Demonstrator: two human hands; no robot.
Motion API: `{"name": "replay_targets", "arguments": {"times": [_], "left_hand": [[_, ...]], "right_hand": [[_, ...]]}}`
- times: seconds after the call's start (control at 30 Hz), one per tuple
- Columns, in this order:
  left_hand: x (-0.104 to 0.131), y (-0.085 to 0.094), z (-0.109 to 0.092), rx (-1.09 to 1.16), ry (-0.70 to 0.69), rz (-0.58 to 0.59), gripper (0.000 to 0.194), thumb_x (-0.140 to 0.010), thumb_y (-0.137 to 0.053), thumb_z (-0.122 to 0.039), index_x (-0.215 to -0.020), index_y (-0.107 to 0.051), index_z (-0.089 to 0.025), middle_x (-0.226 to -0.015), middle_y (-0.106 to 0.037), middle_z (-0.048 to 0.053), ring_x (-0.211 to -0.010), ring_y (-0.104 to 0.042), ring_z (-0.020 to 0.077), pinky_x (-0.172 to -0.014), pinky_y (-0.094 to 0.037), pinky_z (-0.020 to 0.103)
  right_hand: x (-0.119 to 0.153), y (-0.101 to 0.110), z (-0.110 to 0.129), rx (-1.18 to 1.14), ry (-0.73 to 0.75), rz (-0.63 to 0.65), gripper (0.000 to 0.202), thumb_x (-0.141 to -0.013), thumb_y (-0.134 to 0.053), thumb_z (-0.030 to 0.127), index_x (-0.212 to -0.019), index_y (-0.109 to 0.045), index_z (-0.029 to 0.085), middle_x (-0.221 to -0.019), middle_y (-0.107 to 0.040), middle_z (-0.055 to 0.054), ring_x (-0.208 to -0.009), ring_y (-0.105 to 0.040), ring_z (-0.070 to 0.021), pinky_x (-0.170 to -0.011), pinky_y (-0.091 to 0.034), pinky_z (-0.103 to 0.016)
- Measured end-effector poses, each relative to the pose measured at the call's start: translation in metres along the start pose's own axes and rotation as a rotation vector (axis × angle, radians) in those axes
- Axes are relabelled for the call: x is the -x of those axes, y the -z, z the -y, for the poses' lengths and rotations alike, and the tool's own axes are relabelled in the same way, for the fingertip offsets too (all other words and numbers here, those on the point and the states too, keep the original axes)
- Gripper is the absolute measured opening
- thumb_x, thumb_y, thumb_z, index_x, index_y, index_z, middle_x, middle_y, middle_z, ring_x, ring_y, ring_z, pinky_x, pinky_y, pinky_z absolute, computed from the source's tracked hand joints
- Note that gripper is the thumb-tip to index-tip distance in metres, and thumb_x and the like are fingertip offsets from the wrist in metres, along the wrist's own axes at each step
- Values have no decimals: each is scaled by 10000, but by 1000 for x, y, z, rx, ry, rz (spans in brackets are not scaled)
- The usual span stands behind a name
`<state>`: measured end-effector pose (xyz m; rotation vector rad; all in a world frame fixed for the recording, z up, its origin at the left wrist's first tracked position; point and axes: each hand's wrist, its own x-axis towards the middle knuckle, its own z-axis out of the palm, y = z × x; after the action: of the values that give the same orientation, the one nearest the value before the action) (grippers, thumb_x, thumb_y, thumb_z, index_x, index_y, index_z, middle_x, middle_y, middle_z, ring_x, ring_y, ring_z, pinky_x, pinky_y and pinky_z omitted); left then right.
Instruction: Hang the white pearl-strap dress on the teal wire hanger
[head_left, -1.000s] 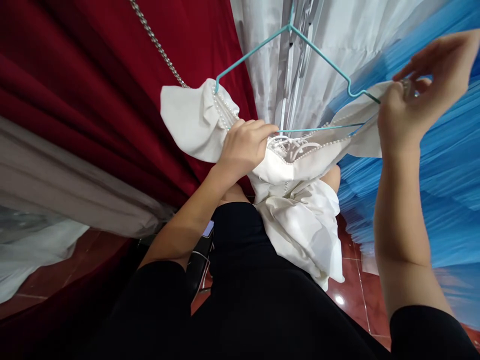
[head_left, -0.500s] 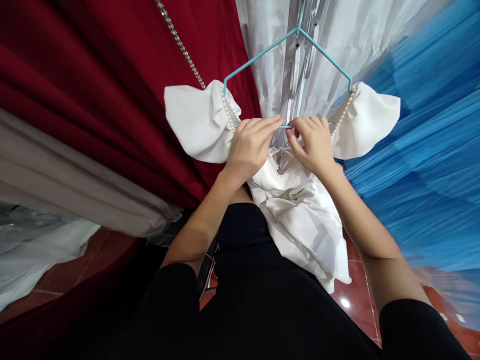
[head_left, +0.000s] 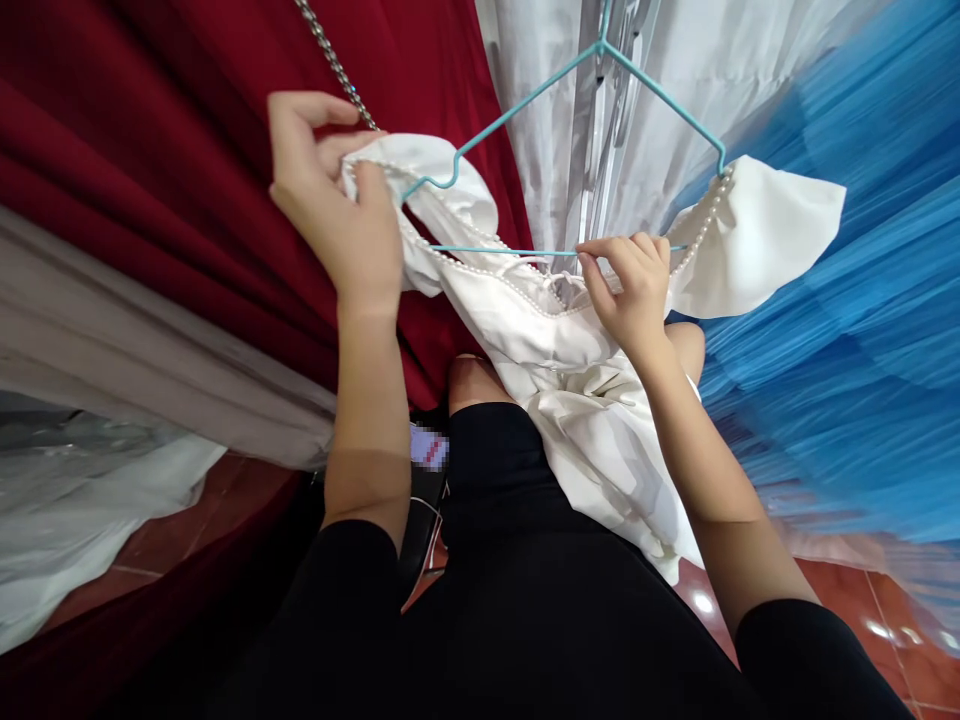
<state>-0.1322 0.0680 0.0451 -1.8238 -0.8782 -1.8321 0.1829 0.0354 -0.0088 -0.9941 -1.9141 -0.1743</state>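
Observation:
A white dress (head_left: 525,330) with pearl-beaded edges hangs from a turquoise wire hanger (head_left: 525,103). At the dress's left shoulder, my left hand (head_left: 337,210) pinches the beaded white edge between thumb and fingers, beside the hanger's left end. The hanger's bottom bar lies between the thumb and fingers of my right hand (head_left: 630,290). On the right, the other white ruffled sleeve (head_left: 765,235) hangs from the hanger's right end. The lower part of the dress bunches over my lap.
Red fabric (head_left: 187,180) hangs at the left with a beaded chain (head_left: 334,60) in front. White cloth (head_left: 705,80) and a metal pole stand behind the hanger. Blue tulle (head_left: 847,380) fills the right. Reddish tiles (head_left: 847,610) show below.
My left hand has moved left and up from the bottom bar to the left shoulder of the dress, pulling it outward and off the hanger's end. My right hand stays on the bar.

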Motion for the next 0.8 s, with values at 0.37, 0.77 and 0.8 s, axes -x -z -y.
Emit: {"name": "replay_targets", "arguments": {"times": [0.37,0.77,0.8], "left_hand": [[97,-17,-93,6,539,344,166,-816,-627,-100,-928,-701,-198,-886,-745,14,-808,-721,168,-712,-591,285],[61,-66,-123,-90,264,680,356,-1010,-451,-131,-1297,-624,-252,-1257,-737,73,-1187,-658,295,-1153,-408,524],[63,-67,-122,-96,274,686,349,-1014,-435,-121,-1267,-637,-251,-1247,-735,69,-1193,-655,296,-1156,-397,527]], "right_hand": [[-5,-2,1,-39,-11,60,345,-1105,-416,442,-1089,-699,247,-1046,-752,-39,-910,-619,-215,-997,-430,-455],[-1,37,-21,-53,-31,-190,396,-1058,-454,407,-1415,-534,254,-1434,-600,-135,-1442,-485,-329,-1155,-392,-607],[-4,43,-32,-15,-36,-185,440,-1047,-468,402,-1461,-493,254,-1479,-564,-145,-1496,-416,-346,-1171,-361,-632]]}}
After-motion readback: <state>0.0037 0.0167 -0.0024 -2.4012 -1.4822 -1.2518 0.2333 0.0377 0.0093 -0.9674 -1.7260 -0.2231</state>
